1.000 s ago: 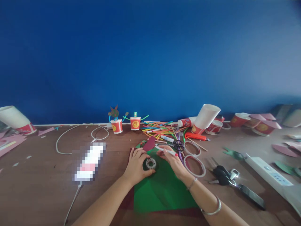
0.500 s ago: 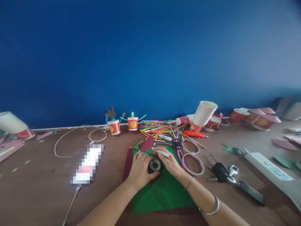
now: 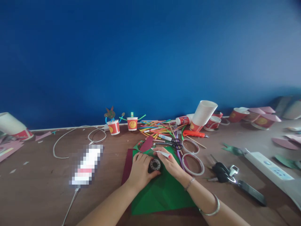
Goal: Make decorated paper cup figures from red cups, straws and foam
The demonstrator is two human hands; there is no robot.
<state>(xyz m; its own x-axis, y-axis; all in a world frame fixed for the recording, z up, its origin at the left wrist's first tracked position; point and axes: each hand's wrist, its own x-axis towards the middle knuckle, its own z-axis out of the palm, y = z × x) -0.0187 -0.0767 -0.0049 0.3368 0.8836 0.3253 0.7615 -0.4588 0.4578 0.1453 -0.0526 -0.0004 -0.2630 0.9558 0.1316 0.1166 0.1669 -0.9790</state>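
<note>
Green paper [image 3: 169,194] lies over dark red paper [image 3: 127,163] on the brown table. On it sits a small round black object [image 3: 155,164] with a grey ring of holes on top; its kind is unclear. My left hand [image 3: 141,168] grips it from the left, thumb at the near side and fingers around the far side. In my right hand [image 3: 170,161] is a white pen with a red end [image 3: 162,153], its tip pointing left just beyond the black object. Whether the tip touches the paper cannot be made out. A dark red paper piece [image 3: 147,144] lies just past my hands.
Behind are scissors [image 3: 175,144], a glue stick [image 3: 165,137], colourful sticks [image 3: 155,127] and an orange cutter [image 3: 194,134]. Tape rolls [image 3: 202,169], keys [image 3: 221,172] and a power strip [image 3: 270,164] lie right. A lit phone [image 3: 88,164] lies left. Decorated cups [image 3: 132,124] stand by the wall.
Hardly anything differs. My left fingers have shifted slightly around the black object, and the view has moved a touch; the pen stays in my right hand.
</note>
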